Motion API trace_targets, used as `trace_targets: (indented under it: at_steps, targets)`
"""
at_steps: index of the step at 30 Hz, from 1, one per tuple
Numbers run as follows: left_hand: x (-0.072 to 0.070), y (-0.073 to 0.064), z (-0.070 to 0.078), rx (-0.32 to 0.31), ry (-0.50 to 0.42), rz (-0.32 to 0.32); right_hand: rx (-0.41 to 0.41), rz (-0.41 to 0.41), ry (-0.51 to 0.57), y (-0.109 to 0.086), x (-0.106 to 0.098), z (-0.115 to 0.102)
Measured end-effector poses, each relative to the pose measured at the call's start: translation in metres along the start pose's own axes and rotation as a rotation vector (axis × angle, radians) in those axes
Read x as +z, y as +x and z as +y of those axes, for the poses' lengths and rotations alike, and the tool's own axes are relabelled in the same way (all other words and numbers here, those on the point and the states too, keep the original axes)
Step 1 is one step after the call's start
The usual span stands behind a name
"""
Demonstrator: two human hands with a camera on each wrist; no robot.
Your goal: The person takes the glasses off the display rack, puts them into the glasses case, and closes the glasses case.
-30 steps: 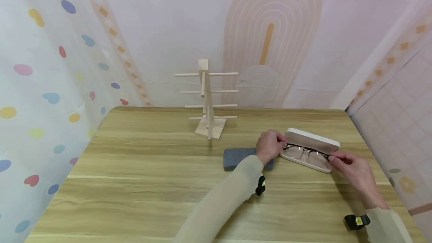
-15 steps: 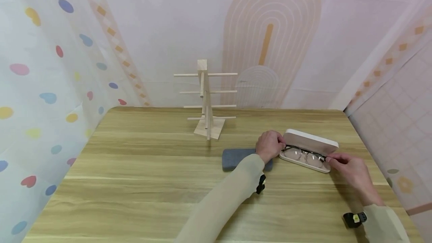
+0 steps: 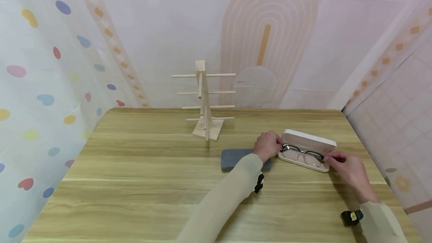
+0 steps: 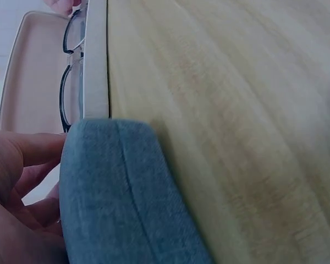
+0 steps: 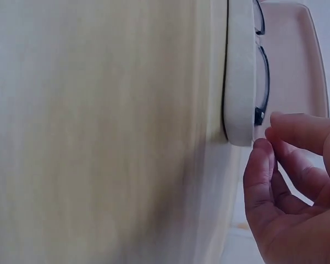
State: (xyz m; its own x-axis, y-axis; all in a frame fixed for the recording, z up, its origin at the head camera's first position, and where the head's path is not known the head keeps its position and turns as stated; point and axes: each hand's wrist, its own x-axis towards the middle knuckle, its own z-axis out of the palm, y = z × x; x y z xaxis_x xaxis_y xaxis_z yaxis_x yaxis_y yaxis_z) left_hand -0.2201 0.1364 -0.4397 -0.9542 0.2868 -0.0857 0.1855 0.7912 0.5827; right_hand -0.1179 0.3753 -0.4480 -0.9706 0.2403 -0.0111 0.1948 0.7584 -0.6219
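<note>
A pair of eyeglasses point(image 3: 301, 155) with dark upper rims is at the open case point(image 3: 309, 137), which has a white shell and pinkish lining. My left hand point(image 3: 267, 145) pinches the left end of the eyeglasses, reaching over a closed blue-grey fabric glasses case point(image 3: 236, 159). At the other end, the thumb and fingertips of my right hand point(image 3: 349, 170) pinch the frame near the hinge. In the left wrist view the fabric glasses case point(image 4: 121, 192) hides some of my left fingertips. The lenses stand just above the lower shell point(image 5: 239, 82) in the right wrist view.
A wooden stand point(image 3: 206, 100) with several crosswise pegs rises near the back of the wooden table point(image 3: 135, 183). Patterned cloth point(image 3: 162, 29) hangs behind the table and along both sides. A black strap device is on each wrist.
Both hands keep their hold on the eyeglasses, which dip slightly into the open case, then appear a little higher and more tilted. The head view shifts slightly.
</note>
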Motion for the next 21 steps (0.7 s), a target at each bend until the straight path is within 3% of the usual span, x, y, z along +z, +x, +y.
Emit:
trace_targets:
  at_steps: [6, 13, 18, 21]
  targets:
    - [-0.005, 0.006, -0.008, 0.013, -0.089, 0.037, 0.033, 0.021, 0.031, -0.002, -0.011, 0.006]
    - [-0.01, 0.009, -0.003, -0.034, -0.306, 0.072, 0.018, 0.036, 0.226, 0.003, -0.018, 0.001]
    - [-0.008, 0.006, 0.001, -0.052, -0.383, 0.031, 0.024, -0.072, 0.299, 0.007, -0.017, -0.003]
    - [-0.007, 0.005, 0.002, -0.048, -0.379, 0.002, 0.042, -0.152, 0.348, 0.01, -0.017, -0.003]
